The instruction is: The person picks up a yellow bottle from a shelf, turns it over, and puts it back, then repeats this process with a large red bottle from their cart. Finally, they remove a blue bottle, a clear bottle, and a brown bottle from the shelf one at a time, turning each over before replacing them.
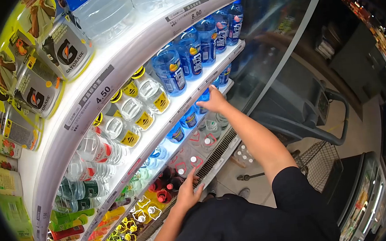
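Note:
My right hand point(213, 101) reaches in at the lower shelf beside blue bottles point(188, 119), its fingers apart near one of them; whether they touch it is hard to see. Lower down, my left hand point(188, 192) is held with its fingers apart and nothing in it, near the white-capped clear bottles point(194, 160) and the dark bottles with red caps point(164, 196). Above my right hand, larger blue bottles point(190, 56) stand upright on the middle shelf, next to clear bottles with yellow labels point(145, 120).
Gatorade packs point(65, 51) fill the upper left shelf. The curved shelf edge point(140, 42) carries price tags. A vented ledge point(219, 154) runs along the bottom. A glass panel point(283, 48), a wire cart point(320, 162) and another display case point(365, 197) are at the right.

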Motion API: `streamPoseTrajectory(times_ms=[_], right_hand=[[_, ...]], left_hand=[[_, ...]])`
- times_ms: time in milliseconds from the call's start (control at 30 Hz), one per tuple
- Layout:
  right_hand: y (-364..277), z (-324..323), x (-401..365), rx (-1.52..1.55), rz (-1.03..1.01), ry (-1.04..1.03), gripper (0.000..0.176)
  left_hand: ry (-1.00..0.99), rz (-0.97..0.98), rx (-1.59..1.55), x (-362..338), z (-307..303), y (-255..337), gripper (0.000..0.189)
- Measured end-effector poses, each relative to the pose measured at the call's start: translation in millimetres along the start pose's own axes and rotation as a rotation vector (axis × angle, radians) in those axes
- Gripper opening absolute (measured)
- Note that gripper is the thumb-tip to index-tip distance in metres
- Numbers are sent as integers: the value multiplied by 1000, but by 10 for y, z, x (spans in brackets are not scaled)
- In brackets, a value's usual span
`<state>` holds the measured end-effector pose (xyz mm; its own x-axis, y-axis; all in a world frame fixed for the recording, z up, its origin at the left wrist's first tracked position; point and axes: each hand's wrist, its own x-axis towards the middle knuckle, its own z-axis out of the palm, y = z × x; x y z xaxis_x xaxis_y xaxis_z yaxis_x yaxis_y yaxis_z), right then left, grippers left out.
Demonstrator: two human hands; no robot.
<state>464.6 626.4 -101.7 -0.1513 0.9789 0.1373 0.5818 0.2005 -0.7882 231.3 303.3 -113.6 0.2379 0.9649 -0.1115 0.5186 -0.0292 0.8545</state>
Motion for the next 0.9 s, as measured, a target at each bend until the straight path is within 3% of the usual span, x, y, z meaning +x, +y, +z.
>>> streamPoseTrajectory(times_ms=[100,200,400,567,600,667,767,900], right_hand=[[133,101,135,20,-142,12,87],[177,132,304,-56,-27,-147,83],[168,91,327,-49,18,-238,87],[171,185,216,-161,-64,-68,98],[73,154,161,-116,46,-69,100],[-34,79,-33,-68,160,-60,101],[37,137,-541,-25,2,182,95],[268,7,-1847,138,105,96,75]], left_hand=[[-25,52,-23,34,20,-26,79],[-49,37,-33,84,9,-17,79],[-47,47,-37,282,-21,71,72],[-59,159,33,507,49,128,66],[-50,185,34,544,72,141,65],[-76,198,53,605,115,138,66],[-131,195,65,674,212,127,65],[-233,161,18,734,416,187,61]])
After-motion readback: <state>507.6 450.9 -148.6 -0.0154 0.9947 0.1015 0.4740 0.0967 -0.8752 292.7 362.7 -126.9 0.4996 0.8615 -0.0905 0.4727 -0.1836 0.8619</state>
